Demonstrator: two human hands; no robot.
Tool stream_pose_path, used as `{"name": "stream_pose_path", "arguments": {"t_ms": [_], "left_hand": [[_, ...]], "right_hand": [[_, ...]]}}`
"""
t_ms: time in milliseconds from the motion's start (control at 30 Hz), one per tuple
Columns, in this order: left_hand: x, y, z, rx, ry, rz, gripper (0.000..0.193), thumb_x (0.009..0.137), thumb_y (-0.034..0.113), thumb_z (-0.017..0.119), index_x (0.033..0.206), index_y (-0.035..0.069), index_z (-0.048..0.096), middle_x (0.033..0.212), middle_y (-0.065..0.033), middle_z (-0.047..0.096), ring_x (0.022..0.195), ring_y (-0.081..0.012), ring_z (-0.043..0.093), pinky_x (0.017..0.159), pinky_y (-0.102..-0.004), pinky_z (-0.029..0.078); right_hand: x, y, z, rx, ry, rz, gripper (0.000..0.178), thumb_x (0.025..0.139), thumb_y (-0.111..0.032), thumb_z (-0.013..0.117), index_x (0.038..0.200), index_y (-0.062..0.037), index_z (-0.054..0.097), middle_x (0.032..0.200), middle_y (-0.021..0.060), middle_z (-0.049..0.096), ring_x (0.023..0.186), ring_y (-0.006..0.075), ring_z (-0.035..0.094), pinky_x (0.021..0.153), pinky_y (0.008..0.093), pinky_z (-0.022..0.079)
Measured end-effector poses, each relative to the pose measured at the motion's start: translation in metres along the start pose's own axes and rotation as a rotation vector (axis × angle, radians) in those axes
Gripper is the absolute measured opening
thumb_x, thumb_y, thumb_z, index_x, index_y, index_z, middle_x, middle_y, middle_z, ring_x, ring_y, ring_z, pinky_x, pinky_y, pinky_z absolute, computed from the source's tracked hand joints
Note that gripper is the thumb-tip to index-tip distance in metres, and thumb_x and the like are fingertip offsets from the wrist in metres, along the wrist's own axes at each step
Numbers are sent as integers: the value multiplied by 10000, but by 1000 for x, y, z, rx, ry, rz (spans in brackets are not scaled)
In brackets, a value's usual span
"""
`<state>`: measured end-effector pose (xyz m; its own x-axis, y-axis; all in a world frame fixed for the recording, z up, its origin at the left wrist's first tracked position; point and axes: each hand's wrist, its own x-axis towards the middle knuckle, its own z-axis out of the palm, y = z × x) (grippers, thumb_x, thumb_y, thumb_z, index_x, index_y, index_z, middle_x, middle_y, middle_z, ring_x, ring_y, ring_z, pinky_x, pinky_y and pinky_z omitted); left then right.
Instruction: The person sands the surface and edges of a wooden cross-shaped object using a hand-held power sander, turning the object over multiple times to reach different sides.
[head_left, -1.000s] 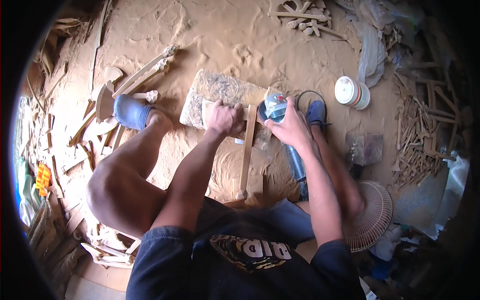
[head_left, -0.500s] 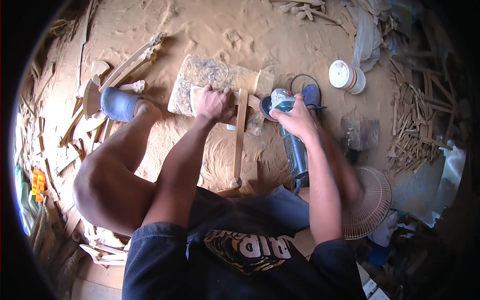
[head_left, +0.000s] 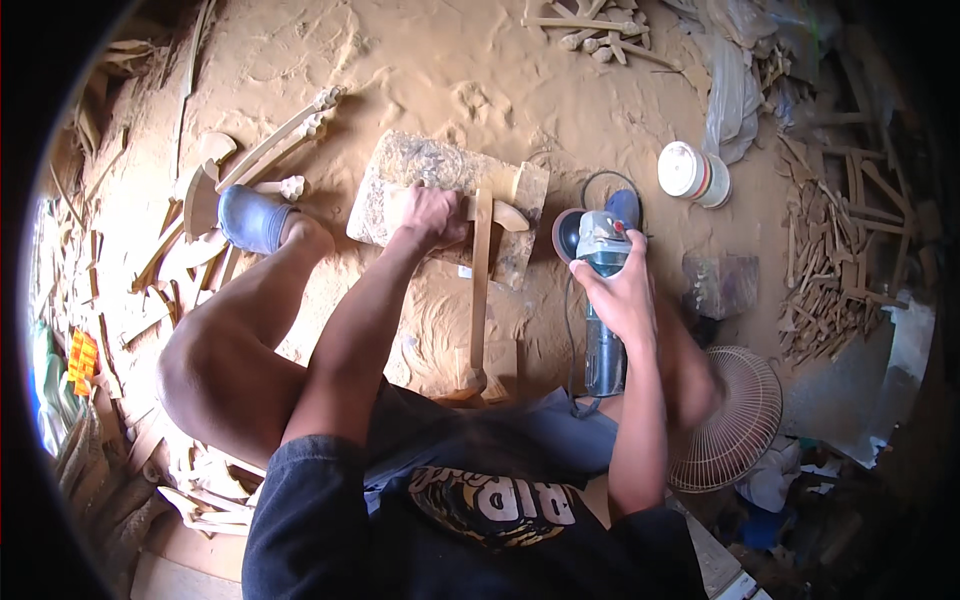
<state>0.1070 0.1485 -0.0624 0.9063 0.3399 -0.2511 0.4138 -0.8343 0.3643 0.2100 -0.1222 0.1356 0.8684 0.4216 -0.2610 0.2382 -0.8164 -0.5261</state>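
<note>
My left hand is closed around a pale carved wooden piece, whose curved end sticks out to the right. Most of the piece is hidden by the fingers. It lies on a worn, stained block, and an upright wooden bar crosses over it just right of the hand. My right hand grips a teal and grey angle grinder around its upper body. The grinder's round disc is apart from the wood, to its right.
Sandy dust covers the ground. A white tub stands at the right, near a pile of wood offcuts. A round fan guard sits beside my right knee. Long carved pieces lie near my left foot; the grinder's cord loops alongside it.
My right hand has drawn the grinder to the right and slightly down, so its disc has come away from the wooden piece's end. My left hand keeps its hold.
</note>
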Motion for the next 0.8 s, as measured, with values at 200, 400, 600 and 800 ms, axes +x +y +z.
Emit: {"name": "stream_pose_path", "arguments": {"t_ms": [200,400,600,800], "left_hand": [[2,-1,-37,65,-161,-150,157,792,327,697,866,207,765,840,-105,775,841,-246,753,1057,-482,475],[-3,-28,-25,-46,-29,-299,297,837,380,663,894,118,791,851,-170,779,787,-306,756,846,-447,581],[-23,27,-13,52,-341,-179,413,877,404,650,1104,71,743,981,-144,749,950,-252,725,936,-430,521],[-28,29,-8,72,-337,-185,439,880,382,653,1209,100,723,1083,-121,763,1090,-250,735,1084,-435,472]], "right_hand": [[9,-16,-1,-16,106,-193,956,842,-289,881,1562,25,336,1179,328,720,1051,468,736,920,518,572],[13,-26,20,-108,82,-336,970,850,-286,864,1590,-26,293,1026,324,742,908,503,742,797,559,581],[4,-2,46,-176,-63,-258,1005,847,-292,848,1636,-64,270,949,358,720,855,551,715,737,603,565],[-5,4,67,-199,-221,-163,962,852,-269,847,1609,-87,281,1086,363,724,954,567,705,811,623,566]]}}
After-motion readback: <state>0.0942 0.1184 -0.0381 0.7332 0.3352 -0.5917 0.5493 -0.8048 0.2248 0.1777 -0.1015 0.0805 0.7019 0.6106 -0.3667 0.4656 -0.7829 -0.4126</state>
